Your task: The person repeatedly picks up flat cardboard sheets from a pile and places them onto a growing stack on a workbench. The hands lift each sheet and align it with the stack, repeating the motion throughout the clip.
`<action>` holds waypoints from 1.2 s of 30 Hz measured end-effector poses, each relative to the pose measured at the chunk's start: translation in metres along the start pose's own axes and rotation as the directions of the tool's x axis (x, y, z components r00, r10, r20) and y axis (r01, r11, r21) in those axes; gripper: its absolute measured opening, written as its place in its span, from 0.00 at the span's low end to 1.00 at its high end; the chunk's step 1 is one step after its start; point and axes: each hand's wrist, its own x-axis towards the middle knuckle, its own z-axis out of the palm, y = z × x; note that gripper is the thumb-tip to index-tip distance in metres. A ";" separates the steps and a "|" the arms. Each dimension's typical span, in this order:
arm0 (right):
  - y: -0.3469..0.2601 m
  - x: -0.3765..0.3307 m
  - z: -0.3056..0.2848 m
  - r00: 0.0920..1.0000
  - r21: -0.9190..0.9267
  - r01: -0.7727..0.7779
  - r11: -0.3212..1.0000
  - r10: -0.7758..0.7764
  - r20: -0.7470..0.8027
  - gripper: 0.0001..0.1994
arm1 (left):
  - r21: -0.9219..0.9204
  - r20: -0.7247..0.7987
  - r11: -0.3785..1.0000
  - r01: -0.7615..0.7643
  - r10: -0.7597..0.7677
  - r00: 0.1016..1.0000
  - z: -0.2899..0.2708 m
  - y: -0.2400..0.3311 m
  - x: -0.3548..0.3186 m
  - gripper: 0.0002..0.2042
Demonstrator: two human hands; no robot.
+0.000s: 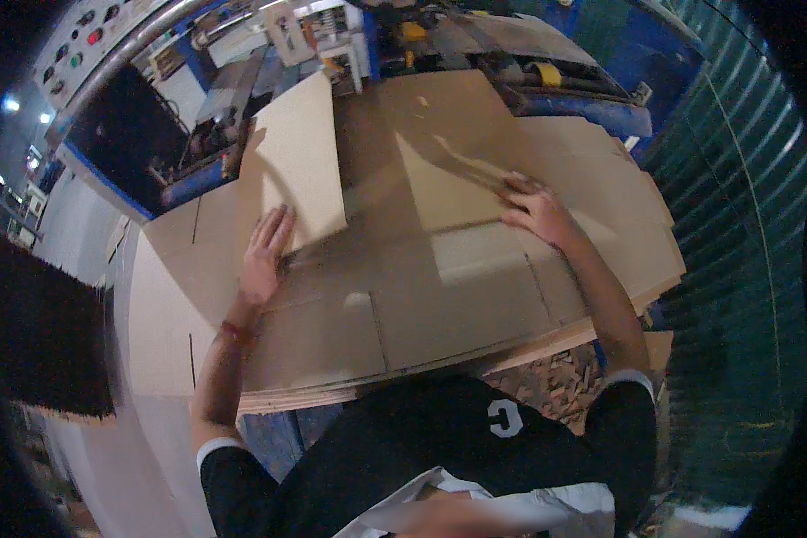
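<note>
A brown cardboard sheet (pixel 457 125) lies over a stack of slotted cardboard blanks (pixel 327 345), its far end reaching toward the machine. On its left a pale cardboard panel (pixel 305 161) catches the light; whether it joins the brown sheet I cannot tell. My left hand (pixel 267 255) rests with outstretched fingers at the near left corner of this pale panel. At the brown sheet's near right edge is my right hand (pixel 538 212), its fingers apart and touching the board. Neither hand is wrapped around anything that I can see.
Blue machinery with rollers (pixel 565 81) stands beyond the stack. A control panel with coloured buttons (pixel 76 49) is at the far left. Green corrugated sheeting (pixel 735 260) borders the right side. Below the stack's near edge lie many small brown scraps (pixel 551 386).
</note>
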 end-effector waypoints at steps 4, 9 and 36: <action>0.006 0.045 0.018 0.931 0.111 -0.363 0.925 0.355 0.088 0.26 | -0.074 -0.034 0.976 0.206 -0.209 0.977 0.028 -0.036 0.059 0.30; -0.006 0.011 0.011 0.916 -0.256 -0.380 0.889 0.324 -0.236 0.28 | 0.245 -0.326 0.949 0.200 -0.114 0.938 -0.006 -0.050 0.033 0.35; -0.007 -0.138 -0.073 0.002 0.822 0.349 0.450 0.877 -0.481 0.24 | -0.922 -0.364 0.341 0.182 -0.924 -0.117 -0.128 -0.128 -0.323 0.23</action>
